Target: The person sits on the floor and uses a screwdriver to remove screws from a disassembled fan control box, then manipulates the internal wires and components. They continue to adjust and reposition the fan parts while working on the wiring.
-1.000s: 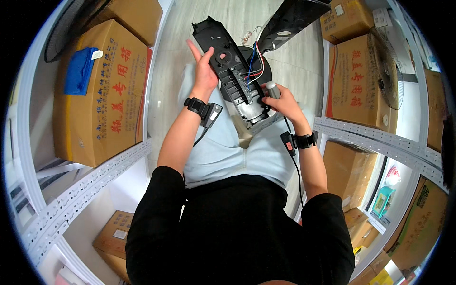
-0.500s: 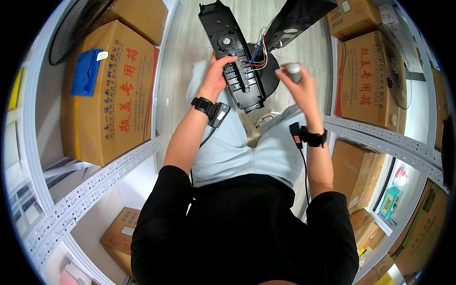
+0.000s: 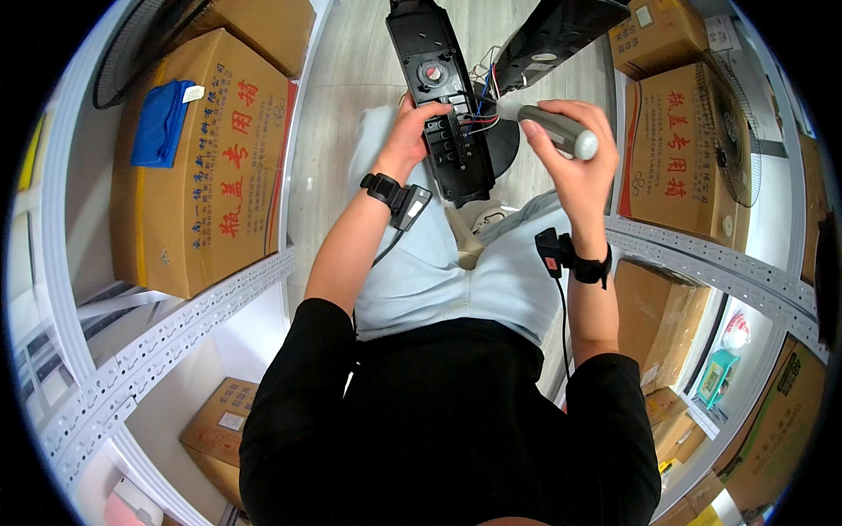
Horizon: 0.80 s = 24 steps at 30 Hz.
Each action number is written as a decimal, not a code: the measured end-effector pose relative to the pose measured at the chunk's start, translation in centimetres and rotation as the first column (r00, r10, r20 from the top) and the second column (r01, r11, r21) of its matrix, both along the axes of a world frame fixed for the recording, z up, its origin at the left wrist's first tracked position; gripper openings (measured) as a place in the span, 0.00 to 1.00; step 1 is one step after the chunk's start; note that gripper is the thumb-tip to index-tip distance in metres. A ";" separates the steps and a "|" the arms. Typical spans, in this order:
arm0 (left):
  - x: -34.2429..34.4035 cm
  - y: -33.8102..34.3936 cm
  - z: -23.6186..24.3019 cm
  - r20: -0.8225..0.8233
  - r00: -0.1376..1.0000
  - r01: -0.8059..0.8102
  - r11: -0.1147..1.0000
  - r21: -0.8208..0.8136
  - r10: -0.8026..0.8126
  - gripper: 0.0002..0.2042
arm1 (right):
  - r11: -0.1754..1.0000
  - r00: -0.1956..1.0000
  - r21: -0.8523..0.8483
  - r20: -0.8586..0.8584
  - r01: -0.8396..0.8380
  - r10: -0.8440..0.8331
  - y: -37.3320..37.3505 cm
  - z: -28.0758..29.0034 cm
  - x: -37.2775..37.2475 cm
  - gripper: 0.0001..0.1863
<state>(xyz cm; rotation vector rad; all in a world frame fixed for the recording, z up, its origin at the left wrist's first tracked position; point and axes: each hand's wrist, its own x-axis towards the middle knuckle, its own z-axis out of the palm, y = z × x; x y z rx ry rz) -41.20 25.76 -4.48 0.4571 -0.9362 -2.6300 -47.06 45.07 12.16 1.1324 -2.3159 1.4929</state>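
Note:
My left hand (image 3: 410, 136) grips the left edge of a long black plastic housing (image 3: 445, 96), its thumb lying over the top near a row of small fittings. The housing shows its inner side, with a round opening and thin coloured wires (image 3: 488, 98) running off to the right. They reach toward a second black casing (image 3: 548, 48) that leans farther back. My right hand (image 3: 583, 145) is closed around a screwdriver with a thick grey handle (image 3: 557, 130), just right of the housing; its pale butt end faces me and its shaft is hard to make out.
A round black base (image 3: 503, 147) is partly hidden behind the housing. Metal shelving (image 3: 202, 329) with cardboard boxes (image 3: 206, 175) flanks me on both sides. Wire fan grilles (image 3: 726, 131) lean against boxes, and a folded blue cloth (image 3: 162, 124) hangs on the left box.
My right hand has moved right and turned, so the screwdriver handle now lies lengthwise in view. The housing has shifted slightly right and stands a little more upright in the picture, still in my left hand.

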 end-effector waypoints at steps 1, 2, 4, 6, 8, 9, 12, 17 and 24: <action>0.1 -0.1 -0.1 -0.005 1.000 0.004 1.000 -0.016 -0.004 0.23 | 1.000 1.000 -0.005 0.029 -0.001 0.001 -0.3 -0.6 0.1 0.13; 0.2 -0.2 -0.2 -0.011 1.000 0.007 0.999 -0.033 -0.008 0.23 | 1.000 0.998 -0.010 0.058 -0.002 0.003 -0.6 -1.2 0.1 0.13; 0.1 -0.3 -0.5 -0.004 1.000 0.016 1.000 -0.024 -0.016 0.23 | 1.000 0.993 -0.015 0.115 0.010 -0.009 -0.8 -1.9 0.2 0.13; 0.0 -0.3 -0.9 0.004 1.000 0.014 1.000 -0.017 -0.014 0.23 | 1.000 0.985 -0.015 0.172 0.017 -0.014 -1.0 -2.4 0.1 0.13; 0.0 -0.3 -1.0 0.013 1.000 -0.001 1.000 -0.017 0.001 0.23 | 1.000 0.984 -0.008 0.178 0.017 -0.015 -1.0 -2.5 0.1 0.13; 0.0 -0.3 -1.1 0.006 1.000 -0.001 1.000 -0.014 0.001 0.23 | 1.000 0.983 -0.004 0.181 0.017 -0.016 -1.0 -2.5 0.2 0.13; 0.1 -0.3 -1.0 -0.009 1.000 0.002 1.000 -0.002 -0.002 0.24 | 1.000 0.975 -0.017 0.220 0.018 -0.014 -1.1 -2.7 0.2 0.13; 0.1 -0.2 -0.5 -0.011 1.000 0.012 1.000 0.007 -0.012 0.26 | 0.999 0.966 -0.035 0.254 -0.031 0.039 -1.1 -2.7 -0.1 0.18; -0.1 -0.1 -0.5 0.017 1.000 0.004 0.998 -0.060 -0.003 0.25 | 0.991 0.991 0.079 0.096 -0.104 0.096 -1.9 -0.4 -0.6 0.24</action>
